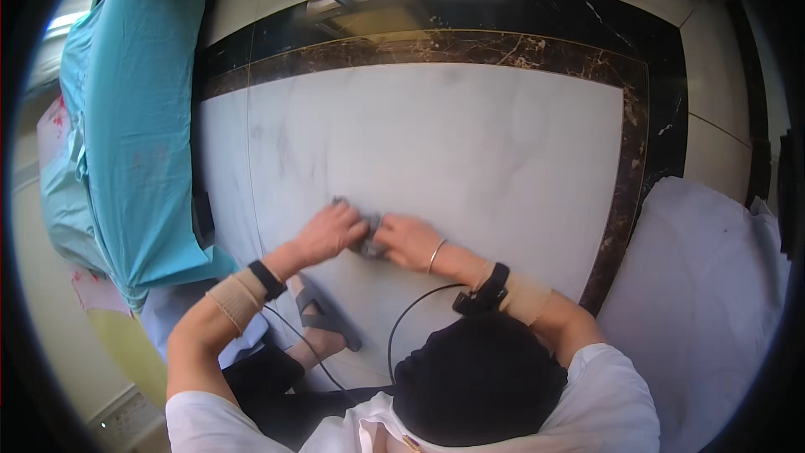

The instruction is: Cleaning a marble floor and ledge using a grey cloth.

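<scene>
Between my hands is a small, crumpled grey item (371,244), perhaps a cloth; blur hides its exact kind. My left hand (333,226) grips its left side, fingers curled, and a bit of grey shows past the fingertips. On the other side, my right hand (405,240), with a silver bangle at the wrist, pinches the same item. Both hands are low over the white marble floor (427,138). Black straps and beige bands circle both forearms.
Turquoise sheeting (141,138) drapes over something at the left. A pale cloth cover (698,302) lies at the right. My sandalled foot (321,321) rests below my left hand. Black cables run beside my arms. Black and brown marble bands (666,107) border the floor.
</scene>
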